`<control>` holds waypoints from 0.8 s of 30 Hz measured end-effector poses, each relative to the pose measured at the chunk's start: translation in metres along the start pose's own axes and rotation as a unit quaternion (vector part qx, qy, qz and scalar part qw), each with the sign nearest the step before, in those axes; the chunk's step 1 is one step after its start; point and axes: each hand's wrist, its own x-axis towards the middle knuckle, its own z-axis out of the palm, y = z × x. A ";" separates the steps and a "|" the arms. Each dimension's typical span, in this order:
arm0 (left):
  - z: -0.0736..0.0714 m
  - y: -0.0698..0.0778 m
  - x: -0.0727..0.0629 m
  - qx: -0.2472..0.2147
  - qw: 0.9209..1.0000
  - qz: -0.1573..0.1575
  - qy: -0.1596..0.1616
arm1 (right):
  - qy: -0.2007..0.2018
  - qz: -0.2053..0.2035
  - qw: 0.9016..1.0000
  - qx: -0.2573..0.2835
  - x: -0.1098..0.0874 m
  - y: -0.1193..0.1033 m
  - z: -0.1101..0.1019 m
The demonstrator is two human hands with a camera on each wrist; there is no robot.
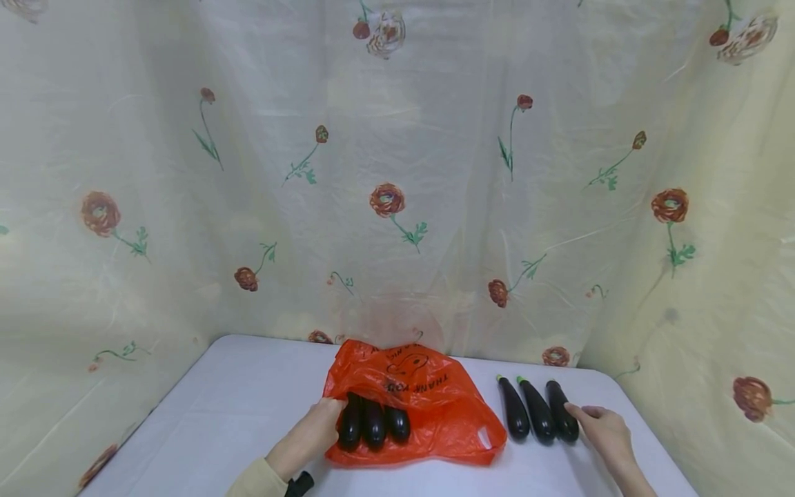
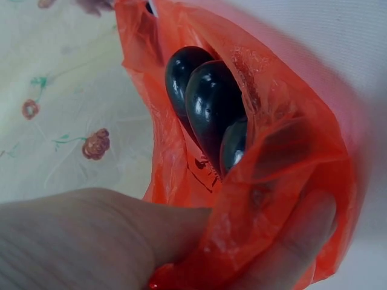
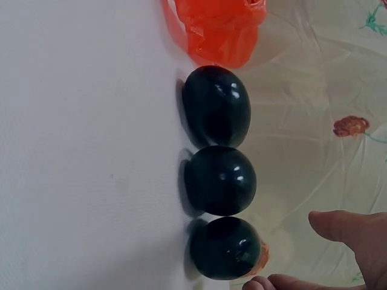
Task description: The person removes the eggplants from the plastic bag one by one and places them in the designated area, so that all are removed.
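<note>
My left hand grips the left edge of a red plastic bag printed with "THANK YOU". In the left wrist view, the thumb lies inside the bag's mouth and the fingers show through the film. Three dark eggplants lie side by side in the bag, round ends toward me. To its right, three more rest on the table: a left eggplant, a middle eggplant and a right eggplant. My right hand is at the right eggplant, thumb and fingers spread apart beside it in the right wrist view.
A white-covered table carries everything. Behind it and at both sides hangs a pale flower-print curtain, close to the table's back edge. The bag's back edge reaches nearly to the curtain.
</note>
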 end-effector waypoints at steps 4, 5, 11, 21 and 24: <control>0.001 0.000 0.000 0.001 1.000 0.001 0.003 | -0.001 -0.018 1.000 0.002 -0.002 -0.003 -0.001; 0.001 0.000 0.000 0.000 1.000 0.001 0.004 | -0.002 -0.023 1.000 0.002 -0.002 -0.005 -0.002; 0.001 0.001 0.000 -0.002 1.000 0.004 0.008 | -0.006 -0.034 0.999 0.012 -0.009 -0.018 -0.004; 0.000 0.001 0.000 -0.005 1.000 -0.006 0.005 | 0.006 -0.070 0.997 0.018 -0.028 -0.046 -0.002; 0.001 0.001 0.000 -0.004 1.000 -0.005 0.006 | 0.012 -0.079 0.997 0.022 -0.033 -0.052 0.002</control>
